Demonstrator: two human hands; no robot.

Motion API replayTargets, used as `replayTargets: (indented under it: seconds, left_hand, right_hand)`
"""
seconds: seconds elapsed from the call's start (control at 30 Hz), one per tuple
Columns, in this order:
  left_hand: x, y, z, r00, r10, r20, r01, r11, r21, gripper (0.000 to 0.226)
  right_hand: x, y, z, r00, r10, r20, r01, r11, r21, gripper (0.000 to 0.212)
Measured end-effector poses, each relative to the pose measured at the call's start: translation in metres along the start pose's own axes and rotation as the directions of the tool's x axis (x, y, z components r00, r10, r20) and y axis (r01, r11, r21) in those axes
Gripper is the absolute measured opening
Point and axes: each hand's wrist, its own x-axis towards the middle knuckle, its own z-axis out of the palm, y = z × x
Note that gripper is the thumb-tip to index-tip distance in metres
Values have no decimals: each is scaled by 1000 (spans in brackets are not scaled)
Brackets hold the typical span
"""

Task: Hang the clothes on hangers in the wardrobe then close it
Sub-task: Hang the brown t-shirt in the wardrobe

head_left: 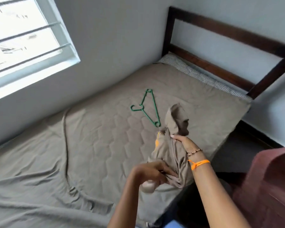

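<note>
Both hands grip 1 brown garment (pixel 173 150), left hand (pixel 155 171) low, right hand (pixel 183 142) high; green hanger (pixel 146 107) lies beyond, nearer the right

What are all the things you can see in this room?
hanger: one, green, lying flat on the bed, beyond the hands
garment: one, grey-brown with an orange bit, held above the bed
bed sheet: one, grey-brown, quilted and wrinkled, covering the bed
striped mattress edge: one, white-grey, at the head of the bed
headboard: one, dark brown wood, far end of the bed
window: one, bright with bars, upper left wall
bracelets: two, beaded and orange, on the right wrist
left hand: one, gripping the garment low
right hand: one, gripping the garment higher
</note>
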Motion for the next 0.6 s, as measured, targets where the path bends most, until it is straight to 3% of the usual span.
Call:
replayTargets:
  seconds: [0.07, 0.13, 0.2, 0.3, 0.37, 0.43, 0.53, 0.6]
  left_hand:
    - [-5, -1, -2, 999, 0, -36, 0, 1000, -9, 36]
    - [-8, -1, -12, 989, -13, -147, 10, 1000, -20, 32]
    - [-10, 9, -25, 963, 39, -267, -22, 997, 69, 26]
    - [-9, 43, -41, 808, 254, -531, -182, 966, 185, 44]
    - [-5, 70, -43, 722, 464, -514, -337, 884, 324, 65]
    - [0, 92, -37, 742, 551, -383, -424, 827, 368, 77]
    - [7, 114, -34, 803, 530, -273, -396, 816, 420, 52]
    - [8, 122, -38, 787, 540, -298, -424, 825, 375, 36]
  right_hand:
    - [-14, -4, -4, 997, -74, -38, 76, 996, 44, 26]
    - [-36, -6, -3, 994, -109, 17, 106, 987, 119, 42]
    - [-54, -8, -6, 969, -234, 80, 213, 955, 209, 51]
    - [-87, -16, -4, 893, -411, 184, 345, 886, 310, 17]
    - [-95, -20, -9, 847, -477, 236, 412, 868, 276, 30]
    - [-102, -25, -9, 804, -548, 229, 520, 836, 177, 25]
    - [-113, -35, -6, 715, -647, 265, 619, 762, 190, 33]
    - [-117, -42, -9, 650, -732, 206, 681, 681, 269, 10]
